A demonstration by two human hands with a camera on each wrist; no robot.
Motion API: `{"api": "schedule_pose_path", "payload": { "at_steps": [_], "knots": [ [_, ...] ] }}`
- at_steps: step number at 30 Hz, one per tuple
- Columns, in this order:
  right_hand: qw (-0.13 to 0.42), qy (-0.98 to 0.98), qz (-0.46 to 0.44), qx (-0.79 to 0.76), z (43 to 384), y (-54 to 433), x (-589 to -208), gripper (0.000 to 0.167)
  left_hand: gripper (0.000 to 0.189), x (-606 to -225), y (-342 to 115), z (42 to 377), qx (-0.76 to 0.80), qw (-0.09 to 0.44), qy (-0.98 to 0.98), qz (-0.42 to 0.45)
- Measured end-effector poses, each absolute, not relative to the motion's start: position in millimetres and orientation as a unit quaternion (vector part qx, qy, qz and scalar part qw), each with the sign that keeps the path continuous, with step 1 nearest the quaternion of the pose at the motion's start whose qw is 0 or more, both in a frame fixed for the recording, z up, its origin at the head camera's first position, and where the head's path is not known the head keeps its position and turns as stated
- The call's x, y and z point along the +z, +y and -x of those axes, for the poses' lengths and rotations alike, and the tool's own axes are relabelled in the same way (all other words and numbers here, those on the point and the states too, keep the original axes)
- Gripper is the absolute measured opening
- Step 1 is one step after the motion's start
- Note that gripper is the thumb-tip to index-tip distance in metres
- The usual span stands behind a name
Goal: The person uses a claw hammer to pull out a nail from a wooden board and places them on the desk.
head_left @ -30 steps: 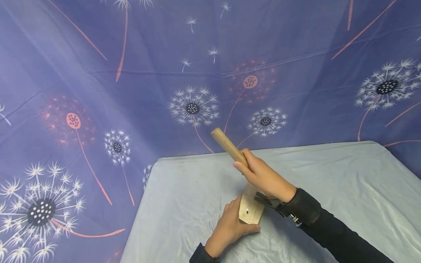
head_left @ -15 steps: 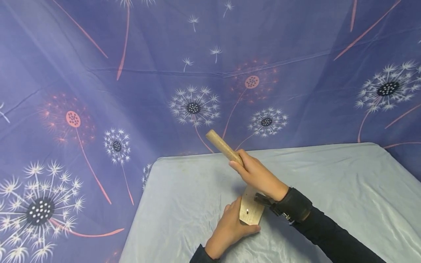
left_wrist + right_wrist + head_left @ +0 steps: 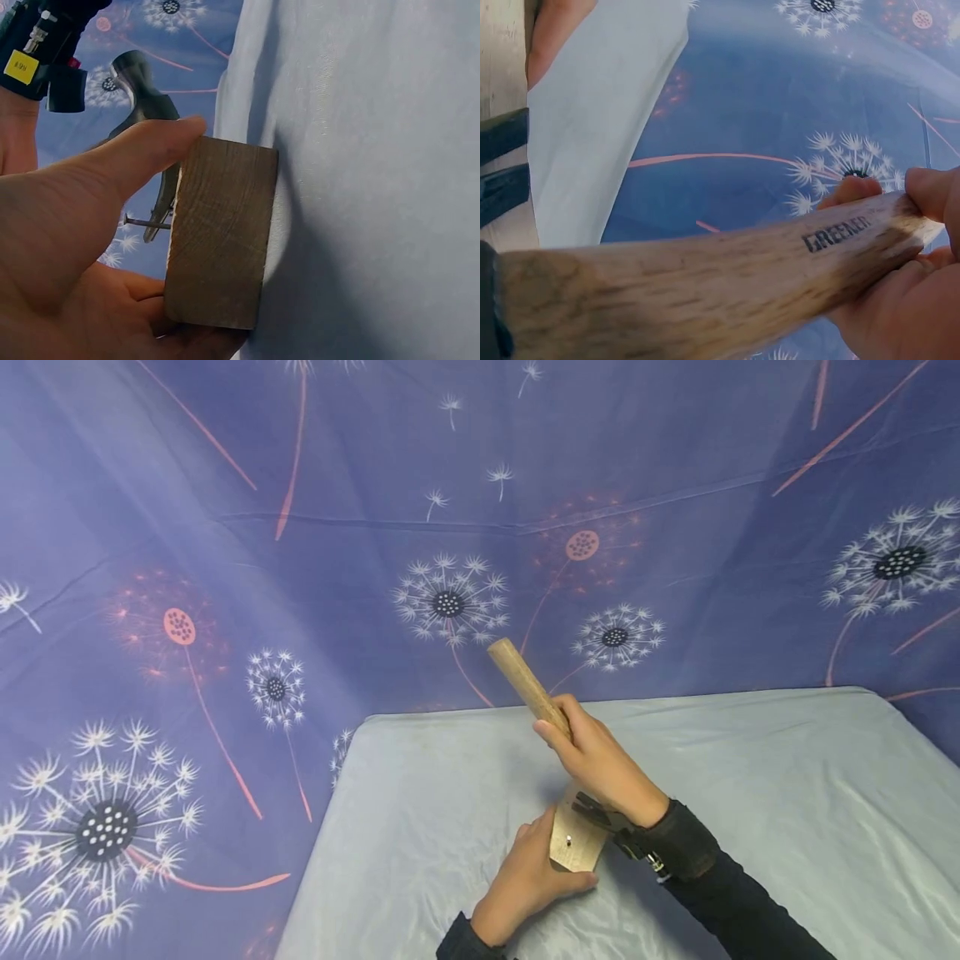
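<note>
In the head view my left hand (image 3: 525,877) grips a pale wooden block (image 3: 576,853) low over the cloth, thumb on one side and fingers on the other. A nail (image 3: 146,223) juts from the block's face in the left wrist view, its head standing well off the wood. My right hand (image 3: 603,764) holds a claw hammer by its wooden handle (image 3: 525,681), which slants up to the left. The hammer's dark head (image 3: 139,82) lies by the block, and its forked claw (image 3: 502,195) overlaps the block's face close to the nail. "GREENER" is printed on the handle.
A light grey-blue cloth (image 3: 420,793) covers the table. Behind and to the left hangs a purple-blue curtain (image 3: 337,593) with dandelion prints. Black sleeves and wrist straps (image 3: 686,839) show on the arms.
The hammer handle has tipped slightly left and then back right, with the right hand moving along. The left hand and block keep their places; the head view has shifted a little.
</note>
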State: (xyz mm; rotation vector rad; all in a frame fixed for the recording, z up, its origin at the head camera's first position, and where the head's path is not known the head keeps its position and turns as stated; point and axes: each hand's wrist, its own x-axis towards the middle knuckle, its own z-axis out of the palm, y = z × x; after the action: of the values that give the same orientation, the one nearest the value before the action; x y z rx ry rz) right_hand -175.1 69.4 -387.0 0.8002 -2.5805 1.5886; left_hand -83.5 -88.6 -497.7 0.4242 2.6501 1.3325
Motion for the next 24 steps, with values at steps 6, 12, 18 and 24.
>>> {"api": "schedule_pose_path", "payload": {
  "at_steps": [6, 12, 18, 24],
  "knots": [
    [0.037, -0.825, -0.225, 0.518, 169, 76, -390, 0.038, 0.102, -498, -87, 84, 0.425, 0.056, 0.889, -0.161],
    [0.063, -0.82, -0.201, 0.532, 163, 78, -391, 0.042, 0.094, -498, -85, 82, 0.385, 0.023, 0.908, -0.161],
    [0.073, -0.814, -0.186, 0.546, 154, 84, -397, 0.04, 0.092, -501, -84, 80, 0.377, 0.023, 0.915, -0.141],
    [0.085, -0.81, -0.171, 0.554, 147, 87, -396, 0.038, 0.097, -501, -84, 79, 0.368, 0.029, 0.92, -0.132]
  ]
}}
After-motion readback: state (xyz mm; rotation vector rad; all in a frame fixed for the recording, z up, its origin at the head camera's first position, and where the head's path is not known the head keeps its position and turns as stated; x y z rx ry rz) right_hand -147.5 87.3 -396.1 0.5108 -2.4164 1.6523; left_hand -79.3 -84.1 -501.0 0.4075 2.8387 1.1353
